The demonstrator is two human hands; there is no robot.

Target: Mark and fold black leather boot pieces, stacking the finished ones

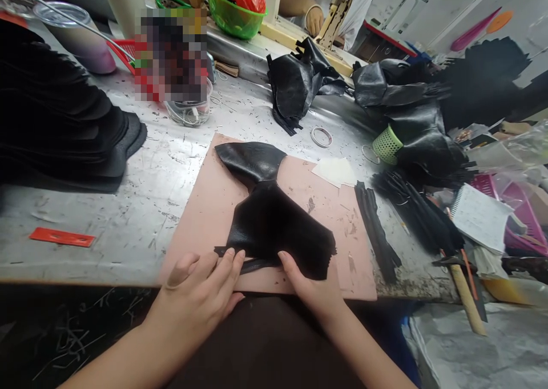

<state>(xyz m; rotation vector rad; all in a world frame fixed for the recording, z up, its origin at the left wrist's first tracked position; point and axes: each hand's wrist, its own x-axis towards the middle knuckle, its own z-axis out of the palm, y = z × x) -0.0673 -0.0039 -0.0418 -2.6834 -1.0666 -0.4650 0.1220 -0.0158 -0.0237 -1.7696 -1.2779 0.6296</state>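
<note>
A black leather piece (pixel 274 221) lies on a pinkish board (pixel 197 218) at the table's front edge, its upper part bent to the left. My left hand (pixel 208 283) presses its fingertips on the lower left edge of the leather, where a dark strip (pixel 254 265) shows; its fingers are close together. The thumb of my right hand (pixel 314 289) rests at the lower edge, and its other fingers are hidden under the leather. A stack of black pieces (pixel 64 115) stands at the left.
Around the board are a red strip (pixel 62 236), a tape roll (pixel 321 137), white paper pieces (pixel 336 172), a black zipper-like strip (pixel 377 229) and a green cup (pixel 387 144). A hammer-like tool (pixel 466 300) overhangs the right edge. Another person's hand (pixel 314 20) is behind.
</note>
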